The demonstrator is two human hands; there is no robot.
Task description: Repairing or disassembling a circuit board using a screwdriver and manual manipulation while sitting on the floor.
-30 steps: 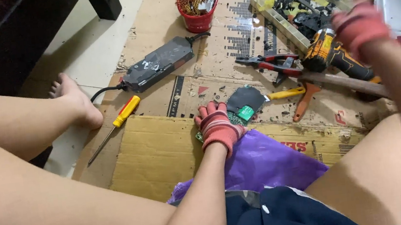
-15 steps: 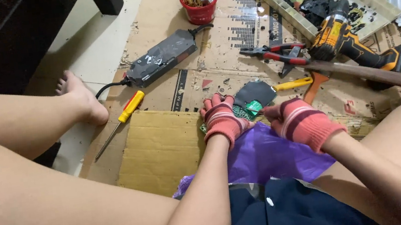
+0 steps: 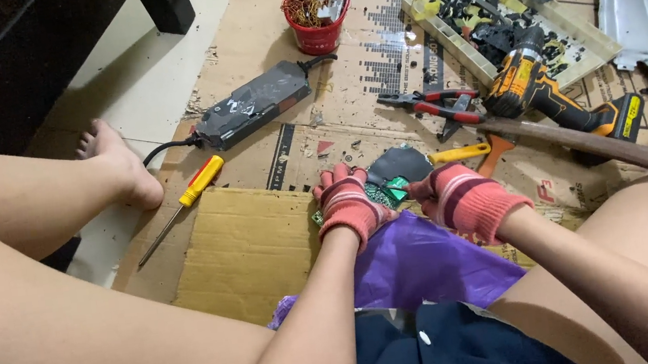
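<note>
Left hand (image 3: 349,205), in a red knit glove, is curled down onto a small green circuit board (image 3: 381,194) and grips its left edge. Right hand (image 3: 464,198), gloved the same, pinches the board's right end between thumb and fingertips. The board sits between the two hands, just above a purple plastic sheet (image 3: 431,263) spread over the lap, and partly against a dark casing piece (image 3: 397,164) behind it.

Change noted: a second ago the right hand was raised away to the far right, near the cordless drill; half a second ago it was coming in; now it has closed on the board. The left hand has stayed on the board throughout. Judgement: the work has passed from one-handed holding to a two-handed grip on the board.

Surroundings: yellow-handled screwdriver (image 3: 184,204) lies left on cardboard (image 3: 242,248); black power adapter (image 3: 252,105) beyond it; red cup of copper wire (image 3: 317,0) at top. Red pliers (image 3: 433,104), cordless drill (image 3: 545,88) and a wooden handle (image 3: 604,146) lie right; a parts tray (image 3: 566,20) behind.
</note>
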